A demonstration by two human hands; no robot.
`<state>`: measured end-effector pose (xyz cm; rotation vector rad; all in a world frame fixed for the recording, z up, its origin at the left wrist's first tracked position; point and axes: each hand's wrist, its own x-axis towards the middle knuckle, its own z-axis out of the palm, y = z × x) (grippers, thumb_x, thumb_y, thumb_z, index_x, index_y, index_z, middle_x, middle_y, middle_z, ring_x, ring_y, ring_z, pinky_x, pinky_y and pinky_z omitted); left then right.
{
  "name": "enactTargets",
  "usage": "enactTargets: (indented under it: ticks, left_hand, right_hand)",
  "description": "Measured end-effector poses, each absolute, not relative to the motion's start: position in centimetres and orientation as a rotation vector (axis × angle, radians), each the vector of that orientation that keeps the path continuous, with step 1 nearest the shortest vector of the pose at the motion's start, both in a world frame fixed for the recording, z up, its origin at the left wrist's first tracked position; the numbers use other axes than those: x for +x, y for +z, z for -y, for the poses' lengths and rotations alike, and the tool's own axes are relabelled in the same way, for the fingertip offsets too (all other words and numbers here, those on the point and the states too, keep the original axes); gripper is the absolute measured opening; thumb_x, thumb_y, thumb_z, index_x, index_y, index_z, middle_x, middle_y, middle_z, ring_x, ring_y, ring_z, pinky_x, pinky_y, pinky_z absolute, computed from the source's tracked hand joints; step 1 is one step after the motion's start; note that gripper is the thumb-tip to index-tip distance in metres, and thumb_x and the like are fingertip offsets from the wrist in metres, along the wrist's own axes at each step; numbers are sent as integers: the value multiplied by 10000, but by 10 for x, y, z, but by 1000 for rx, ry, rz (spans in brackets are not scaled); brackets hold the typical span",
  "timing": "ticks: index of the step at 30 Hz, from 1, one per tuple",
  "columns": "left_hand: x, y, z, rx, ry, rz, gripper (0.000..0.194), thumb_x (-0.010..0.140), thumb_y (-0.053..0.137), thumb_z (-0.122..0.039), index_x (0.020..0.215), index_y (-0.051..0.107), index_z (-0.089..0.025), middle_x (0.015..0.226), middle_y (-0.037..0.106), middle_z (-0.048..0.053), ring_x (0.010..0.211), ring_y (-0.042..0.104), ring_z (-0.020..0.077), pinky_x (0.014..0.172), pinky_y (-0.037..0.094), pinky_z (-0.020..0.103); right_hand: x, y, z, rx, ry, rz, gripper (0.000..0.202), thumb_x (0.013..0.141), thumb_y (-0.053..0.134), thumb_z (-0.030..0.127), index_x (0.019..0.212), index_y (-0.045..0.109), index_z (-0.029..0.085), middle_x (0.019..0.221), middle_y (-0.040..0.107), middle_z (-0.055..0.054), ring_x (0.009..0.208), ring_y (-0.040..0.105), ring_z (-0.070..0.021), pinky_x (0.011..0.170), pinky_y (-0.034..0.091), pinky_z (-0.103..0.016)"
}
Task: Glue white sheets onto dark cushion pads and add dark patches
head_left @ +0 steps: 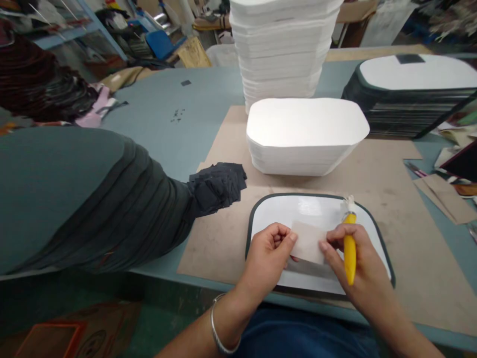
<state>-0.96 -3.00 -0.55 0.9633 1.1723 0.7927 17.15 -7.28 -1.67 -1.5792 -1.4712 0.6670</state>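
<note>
"Over the white panel (309, 206), what's pinched?"
"A beige patch (308, 242): left hand (266, 258) pinching one side, thumb against finger, right hand (360, 253) the other"
"And the yellow tool (350, 261)?"
"Also in the right hand (pale tip (349, 205) pointing away)"

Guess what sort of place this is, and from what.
Probably a small production workshop, perhaps for bags: a stack of matching white panels, a thick pile of dark green sheets, and a yellow-handled tool in the right hand.
</note>
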Motion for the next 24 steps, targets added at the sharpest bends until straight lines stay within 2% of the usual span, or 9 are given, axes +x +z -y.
enactTargets:
  ticks: [4,8,11,16,24]
  left_hand:
    - [1,-17,13,1270,732,-1266,237,916,600,-370,757,580,-195,656,585,-27,580,588,127,563,424,237]
    - [15,-17,-19,1755,547,-1508,210,908,593,-285,714,574,-206,650,625,-5,623,574,160,602,347,283]
    - [24,-15,-37,1957,370,-1633,193,921,577,-287,746,607,-212,698,678,24,676,626,203,602,306,313]
    - [30,-16,-47,2056,217,-1699,195,950,549,-314,828,669,-220,789,746,41,756,696,250,614,323,332]
    - [34,-14,-48,2143,46,-1743,225,983,516,-337,921,697,-220,839,773,61,804,741,291,620,384,346]
  right_hand:
    - [178,-26,56,-1712,567,1478,184,961,606,373,1021,474,259,879,591,10,751,627,-155,712,489,-284]
    - [185,-31,24,-1824,417,1559,176,922,584,369,1001,480,251,838,612,-5,668,596,-182,647,437,-313]
    - [188,-37,6,-1878,362,1640,151,924,534,347,1022,482,245,882,638,-35,696,595,-210,649,413,-329]
    - [190,-48,-4,-1930,322,1696,144,949,494,340,1050,488,238,920,652,-65,779,614,-251,673,417,-342]
    - [190,-55,-7,-1919,251,1761,115,968,487,296,1062,502,232,952,671,-90,822,625,-274,700,450,-361]
